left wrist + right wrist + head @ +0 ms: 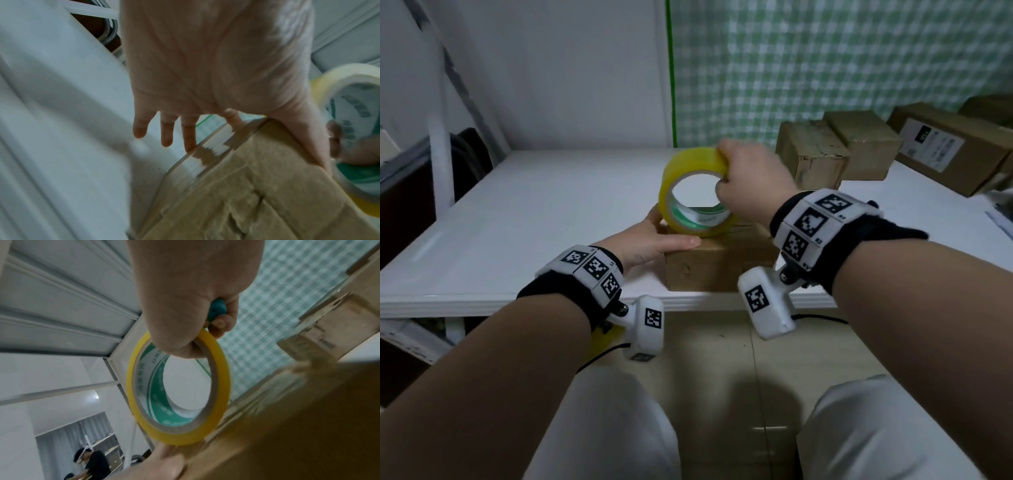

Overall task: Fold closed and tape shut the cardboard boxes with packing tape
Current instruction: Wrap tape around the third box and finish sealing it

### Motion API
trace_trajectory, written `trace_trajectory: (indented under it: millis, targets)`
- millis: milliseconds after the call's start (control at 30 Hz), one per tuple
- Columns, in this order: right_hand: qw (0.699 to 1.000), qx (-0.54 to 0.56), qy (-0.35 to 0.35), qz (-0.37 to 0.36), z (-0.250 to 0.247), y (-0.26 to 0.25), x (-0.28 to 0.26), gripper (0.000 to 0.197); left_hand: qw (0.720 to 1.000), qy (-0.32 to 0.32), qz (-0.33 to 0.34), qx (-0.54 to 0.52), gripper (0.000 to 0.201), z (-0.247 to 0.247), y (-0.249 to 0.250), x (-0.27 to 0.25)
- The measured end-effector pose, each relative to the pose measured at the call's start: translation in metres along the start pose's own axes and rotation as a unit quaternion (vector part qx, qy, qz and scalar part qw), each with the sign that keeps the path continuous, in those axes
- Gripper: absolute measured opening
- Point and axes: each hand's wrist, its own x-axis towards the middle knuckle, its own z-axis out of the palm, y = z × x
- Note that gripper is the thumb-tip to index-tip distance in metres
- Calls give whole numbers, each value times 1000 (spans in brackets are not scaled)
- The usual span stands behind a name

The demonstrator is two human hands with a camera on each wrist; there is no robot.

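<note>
So the person's right hand (751, 178) has its fingers curled over the top of the yellow roll of packing tape (697, 192), thumb through the core. There's also a small teal object (217, 311) tucked in that palm, possibly a cutter handle, hard to say. The roll stands on edge on top of the small brown cardboard box (719, 263), which sits at the near edge of the white surface (534, 219). The left hand (654, 240) lies flat along the box's left side, fingers straight, thumb pressed along the top edge. From the left wrist view there's already clear tape on that side of the box.

Looks like the taping step, with the flaps already down. Next move probably needs the left hand pinning the tape end while the right pulls the roll across the seam. More brown cardboard boxes (835, 150) sit at the far right of the surface.
</note>
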Motion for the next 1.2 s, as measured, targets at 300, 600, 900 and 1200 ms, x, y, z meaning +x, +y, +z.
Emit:
trace_trajectory:
  millis: [300,600,900,1200]
  targets:
    - [991,-134,23,-1,-46,52,-13,31,997,-6,-28,66,55,5,13,-3]
    - [987,-160,27,3,-46,70,-18,29,989,1,-18,144,56,10,17,2]
    - [994,-45,71,69,-20,90,-18,16,920,43,81,381,61,25,43,17]
    - [986,86,105,94,-9,94,-31,29,936,97,95,325,68,58,48,30]
